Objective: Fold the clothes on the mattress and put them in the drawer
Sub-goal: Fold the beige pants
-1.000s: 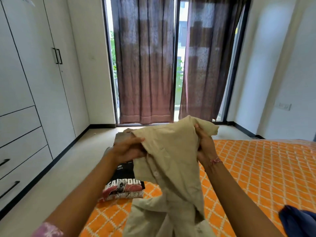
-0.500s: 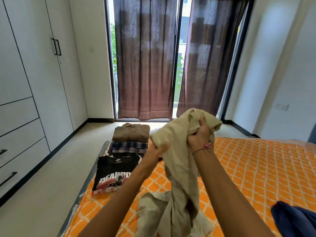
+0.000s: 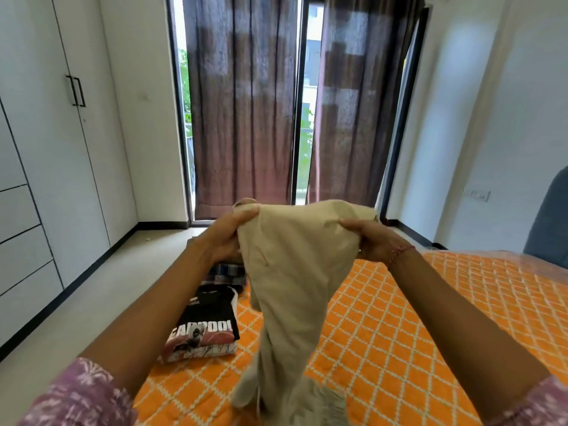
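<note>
A beige garment hangs in the air over the orange-patterned mattress, its lower end bunched on the cover. My left hand grips its upper left edge and my right hand grips its upper right edge, stretching the top between them. A folded black printed T-shirt lies at the mattress's left edge, with a folded checked garment just beyond it, partly hidden by my left arm. White drawers are set in the wardrobe at the left.
A white wardrobe with black handles lines the left wall, with bare floor between it and the mattress. Brown curtains cover the glass doors ahead. A blue-grey headboard shows at the right edge.
My hands have moved apart along the beige garment's top edge, spreading it wider. The view has tipped, so my left arm now hides the folded pile's far end.
</note>
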`<state>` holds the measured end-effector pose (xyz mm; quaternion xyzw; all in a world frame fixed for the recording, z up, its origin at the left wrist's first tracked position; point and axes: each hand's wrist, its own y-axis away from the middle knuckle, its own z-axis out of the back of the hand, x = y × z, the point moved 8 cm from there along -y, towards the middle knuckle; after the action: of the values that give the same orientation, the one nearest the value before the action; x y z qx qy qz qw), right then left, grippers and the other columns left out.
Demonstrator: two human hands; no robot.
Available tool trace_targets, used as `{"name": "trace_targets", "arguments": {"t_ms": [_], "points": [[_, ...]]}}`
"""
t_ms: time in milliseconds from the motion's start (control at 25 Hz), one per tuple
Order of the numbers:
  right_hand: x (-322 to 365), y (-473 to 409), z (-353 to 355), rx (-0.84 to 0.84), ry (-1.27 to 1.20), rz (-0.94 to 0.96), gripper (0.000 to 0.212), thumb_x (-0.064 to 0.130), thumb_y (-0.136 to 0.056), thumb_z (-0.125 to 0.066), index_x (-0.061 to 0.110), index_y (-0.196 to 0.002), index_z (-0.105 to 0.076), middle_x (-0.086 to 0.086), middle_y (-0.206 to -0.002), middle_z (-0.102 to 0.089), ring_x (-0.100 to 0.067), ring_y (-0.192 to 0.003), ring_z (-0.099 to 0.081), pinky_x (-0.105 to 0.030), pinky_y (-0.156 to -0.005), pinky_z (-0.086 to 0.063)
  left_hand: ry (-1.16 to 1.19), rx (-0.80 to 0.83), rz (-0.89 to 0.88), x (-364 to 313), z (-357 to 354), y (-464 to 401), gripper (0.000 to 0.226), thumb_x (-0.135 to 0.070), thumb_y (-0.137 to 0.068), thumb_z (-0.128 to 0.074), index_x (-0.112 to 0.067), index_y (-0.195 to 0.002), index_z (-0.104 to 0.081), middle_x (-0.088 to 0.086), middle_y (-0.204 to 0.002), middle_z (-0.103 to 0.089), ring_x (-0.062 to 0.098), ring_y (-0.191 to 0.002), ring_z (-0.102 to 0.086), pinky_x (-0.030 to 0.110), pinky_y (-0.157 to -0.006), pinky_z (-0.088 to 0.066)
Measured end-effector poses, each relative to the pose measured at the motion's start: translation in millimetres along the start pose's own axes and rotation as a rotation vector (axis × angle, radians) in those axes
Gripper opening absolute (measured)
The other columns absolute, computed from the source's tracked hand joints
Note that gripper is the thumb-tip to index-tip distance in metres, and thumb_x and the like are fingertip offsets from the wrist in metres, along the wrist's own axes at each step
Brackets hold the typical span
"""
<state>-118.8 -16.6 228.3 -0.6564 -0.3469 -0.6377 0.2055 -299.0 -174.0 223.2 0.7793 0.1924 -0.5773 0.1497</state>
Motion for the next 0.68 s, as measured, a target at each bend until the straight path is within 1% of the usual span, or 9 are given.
{"name": "trace_targets", "arguments": {"t_ms": [40,120,160,200,240,360,480,560,680], "points": [[1.8,1.1,1.3,-0.023,0.011,-0.029,0.022,0.026,-0.092,-0.055,0.012,-0.108,-0.061,-0.007,-0.089,-0.063,-0.02,-0.08,-0.058,-0.038,-0.072,-0.05,0.103,-0.015,-0.048,-6.0,-4.6,-2.5,0.022,-0.032,-0.093,-0.051,-0.011,-0.097,-0.058,0.007,-0.085,-0.068,0.019,-0.075,-0.067,0.034,-0.069,-0.058],[28.9,-0.9,-0.2,0.001,-0.17,0.113,0.023,0.03,-0.094,-0.051,0.012,-0.104,-0.063,-0.008,-0.086,-0.064,-0.02,-0.079,-0.062,-0.037,-0.074,-0.052,0.367,0.004,-0.201,-20.4,-16.0,-5.0,0.036,-0.039,-0.096,-0.042,-0.013,-0.093,-0.067,0.007,-0.088,-0.07,0.019,-0.078,-0.069,0.031,-0.07,-0.058],[42.6,-0.2,-4.1,0.034,-0.312,0.195,0.024,0.03,-0.095,-0.05,0.011,-0.101,-0.063,-0.007,-0.085,-0.066,-0.019,-0.078,-0.064,-0.035,-0.075,-0.053,0.425,0.047,-0.227,-21.5,-24.3,-6.0,0.041,-0.042,-0.096,-0.039,-0.012,-0.095,-0.068,0.007,-0.088,-0.072,0.018,-0.079,-0.07,0.031,-0.07,-0.058],[48.2,0.8,-9.2,0.077,-0.351,0.234,0.023,0.028,-0.095,-0.049,0.009,-0.099,-0.063,-0.007,-0.085,-0.067,-0.018,-0.079,-0.064,-0.033,-0.077,-0.053,0.401,0.074,-0.198,-18.0,-33.0,-5.0,0.039,-0.041,-0.094,-0.041,-0.011,-0.1,-0.065,0.008,-0.089,-0.073,0.019,-0.08,-0.071,0.032,-0.07,-0.059],[46.5,1.7,-13.0,0.09,-0.269,0.224,0.02,0.024,-0.096,-0.049,0.009,-0.099,-0.062,-0.007,-0.087,-0.066,-0.017,-0.079,-0.063,-0.031,-0.078,-0.052,0.304,0.09,-0.133,-12.7,-41.3,-3.2,0.034,-0.036,-0.092,-0.045,-0.009,-0.102,-0.063,0.009,-0.09,-0.072,0.019,-0.079,-0.07,0.032,-0.07,-0.059],[38.2,-2.3,8.5,-0.101,0.316,0.121,0.024,0.022,-0.099,-0.047,0.008,-0.115,-0.058,-0.013,-0.106,-0.063,-0.017,-0.08,-0.055,-0.034,-0.082,-0.046,0.012,0.026,-0.053,-13.8,-38.7,-5.9,0.018,-0.02,-0.094,-0.052,-0.006,-0.1,-0.062,0.01,-0.094,-0.068,0.02,-0.083,-0.066,0.033,-0.077,-0.055],[53.0,5.7,37.2,-0.281,0.537,0.064,0.037,0.029,-0.095,-0.054,0.002,-0.12,-0.055,-0.019,-0.115,-0.058,-0.026,-0.09,-0.055,-0.041,-0.081,-0.047,0.038,-0.126,-0.076,-21.8,-27.3,-11.9,0.016,-0.016,-0.093,-0.051,-0.004,-0.094,-0.061,0.013,-0.091,-0.064,0.023,-0.08,-0.061,0.035,-0.074,-0.052],[66.3,11.9,43.7,-0.321,0.449,0.122,0.037,0.034,-0.092,-0.058,0.002,-0.112,-0.059,-0.019,-0.11,-0.06,-0.024,-0.082,-0.056,-0.038,-0.075,-0.049,0.097,-0.174,-0.158,-34.7,-27.5,-13.7,0.019,-0.014,-0.094,-0.047,-0.004,-0.086,-0.06,0.012,-0.083,-0.063,0.022,-0.073,-0.06,0.033,-0.067,-0.05],[75.3,15.6,23.2,-0.075,-0.063,0.189,0.03,0.039,-0.088,-0.061,0.011,-0.098,-0.065,-0.01,-0.09,-0.068,-0.021,-0.077,-0.063,-0.034,-0.069,-0.053,0.314,-0.017,-0.256,-50.2,-44.8,-11.4,0.033,-0.033,-0.092,-0.045,-0.006,-0.095,-0.064,0.01,-0.083,-0.07,0.023,-0.08,-0.064,0.034,-0.074,-0.053]]}}
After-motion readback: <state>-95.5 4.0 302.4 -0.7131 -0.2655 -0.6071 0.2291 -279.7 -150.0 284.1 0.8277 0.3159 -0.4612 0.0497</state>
